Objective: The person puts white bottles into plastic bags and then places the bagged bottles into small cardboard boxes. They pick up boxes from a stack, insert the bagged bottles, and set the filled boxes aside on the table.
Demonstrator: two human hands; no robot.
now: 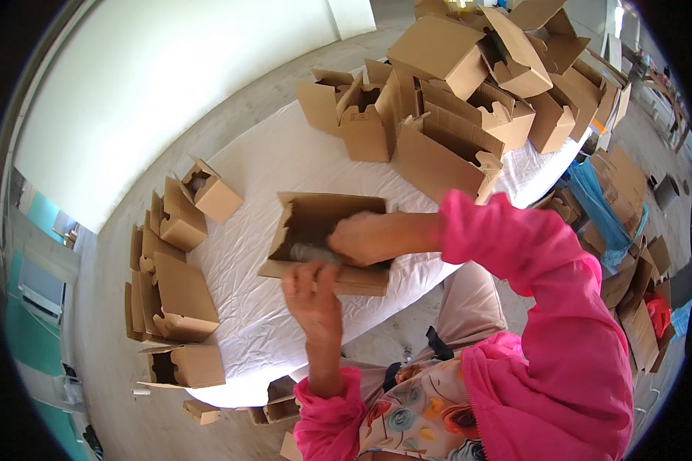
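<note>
An open cardboard box [365, 285] stands on the white cloth in front of me. My right hand [355, 237] reaches down into it from the right, slightly blurred. Its fingertips are hidden inside, close to a greyish see-through item [309, 253] lying on the box's bottom; its kind is unclear. At the box's near left rim, my left hand [314, 298] bends its fingers over the cardboard edge and grips it.
A white cloth [254, 165] covers the table. Several open cardboard boxes [186, 300] line its left edge, and more boxes [438, 157] are piled at the far right. Blue plastic sheeting [611, 219] and cartons lie beyond the table's right side. A white wall [169, 84] rises behind.
</note>
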